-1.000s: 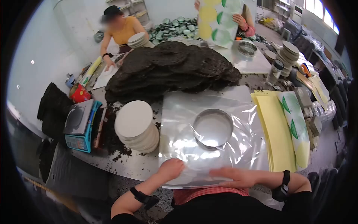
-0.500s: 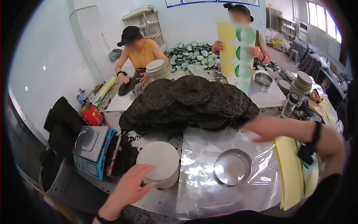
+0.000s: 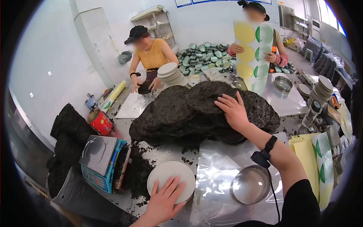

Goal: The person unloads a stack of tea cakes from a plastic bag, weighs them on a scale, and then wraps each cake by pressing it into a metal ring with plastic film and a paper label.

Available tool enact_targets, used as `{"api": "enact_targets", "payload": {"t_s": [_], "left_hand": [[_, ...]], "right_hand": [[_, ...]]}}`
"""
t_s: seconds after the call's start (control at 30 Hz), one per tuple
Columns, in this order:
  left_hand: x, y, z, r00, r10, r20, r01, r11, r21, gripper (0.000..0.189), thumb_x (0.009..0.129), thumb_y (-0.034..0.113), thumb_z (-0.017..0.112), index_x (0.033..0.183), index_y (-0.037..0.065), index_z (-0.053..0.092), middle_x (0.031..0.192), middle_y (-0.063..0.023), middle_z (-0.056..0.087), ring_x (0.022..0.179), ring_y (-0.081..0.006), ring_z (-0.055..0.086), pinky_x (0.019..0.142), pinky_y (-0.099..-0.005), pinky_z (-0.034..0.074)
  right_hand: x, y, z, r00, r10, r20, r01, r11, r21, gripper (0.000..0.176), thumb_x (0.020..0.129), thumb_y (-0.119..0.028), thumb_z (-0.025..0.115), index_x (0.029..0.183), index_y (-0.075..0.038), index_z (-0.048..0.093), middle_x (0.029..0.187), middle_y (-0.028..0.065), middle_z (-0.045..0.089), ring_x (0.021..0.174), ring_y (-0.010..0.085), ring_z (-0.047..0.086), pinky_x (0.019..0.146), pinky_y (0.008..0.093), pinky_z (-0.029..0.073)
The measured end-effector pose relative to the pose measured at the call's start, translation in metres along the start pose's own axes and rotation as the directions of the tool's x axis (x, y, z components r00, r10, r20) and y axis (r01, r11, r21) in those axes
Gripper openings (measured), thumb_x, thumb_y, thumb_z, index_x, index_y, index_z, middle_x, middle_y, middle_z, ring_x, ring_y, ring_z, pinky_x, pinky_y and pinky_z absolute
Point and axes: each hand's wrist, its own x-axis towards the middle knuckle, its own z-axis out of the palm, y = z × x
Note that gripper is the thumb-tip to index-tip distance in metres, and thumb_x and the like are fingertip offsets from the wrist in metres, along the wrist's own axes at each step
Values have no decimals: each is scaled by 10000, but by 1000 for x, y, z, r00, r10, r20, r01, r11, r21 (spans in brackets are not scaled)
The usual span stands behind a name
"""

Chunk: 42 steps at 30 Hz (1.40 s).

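My left hand (image 3: 164,202) lies palm down, fingers spread, on the top of a stack of round off-white discs (image 3: 160,172). My right hand (image 3: 233,110) rests on the upper right side of a big heap of dark, rough, pressed round cakes (image 3: 170,113), its fingers outstretched and apart. Below my right forearm, a shiny metal ring (image 3: 235,185) sits on clear plastic film (image 3: 211,162). The heap stands just behind the film.
On the left are a digital scale (image 3: 99,149), a red can (image 3: 100,122) and a grey bin (image 3: 72,185) holding dark cakes. Yellow label sheets (image 3: 304,159) lie at right. Two co-workers work across the table; one handles a dark cake (image 3: 144,89), one holds a label sheet (image 3: 261,49).
My right hand has moved left and up from the heap's right end onto its top cakes. My left hand has settled onto the disc stack. The view has shifted a little.
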Motion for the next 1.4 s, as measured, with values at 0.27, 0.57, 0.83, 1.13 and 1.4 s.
{"api": "enact_targets", "payload": {"t_s": [0.27,0.57,0.83,1.13,1.4], "left_hand": [[1,-4,-17,995,59,75,-48,988,-145,503,922,249,546,1384,79,441,1469,-172,377,1383,-348,321,1107,-570,248],[52,59,-10,648,454,-611,-433,880,194,332,812,3,590,1140,15,640,981,-137,687,844,-322,658,704,-370,535],[94,185,194,862,502,-68,-501,828,-253,571,853,257,595,1382,97,453,1439,-170,407,1358,-308,364,1097,-448,327],[130,178,230,874,443,199,-445,895,-41,760,875,580,496,1506,235,250,1568,-178,149,1454,-362,124,1050,-724,117],[156,173,267,760,417,499,-400,905,-146,775,859,593,486,1490,190,288,1534,-173,265,1421,-328,250,1058,-718,120]], "right_hand": [[-37,-3,-99,999,-33,-33,32,999,-24,511,740,1,597,1203,-213,624,1271,14,573,1284,211,457,1140,550,206],[-198,4,-281,975,210,66,-211,977,3,526,686,99,521,1164,-93,628,1249,115,572,1251,325,479,1101,536,278],[-274,-11,-322,949,305,85,-305,952,-10,526,664,89,468,1148,-44,625,1235,148,565,1240,364,476,1094,515,290],[-300,-15,-293,934,336,125,-353,922,159,476,663,48,489,1097,-49,656,1210,160,585,1216,370,501,1083,531,296],[-276,-28,-305,952,240,190,-271,950,157,470,671,53,521,1092,-90,676,1211,134,592,1220,342,507,1073,524,311]]}}
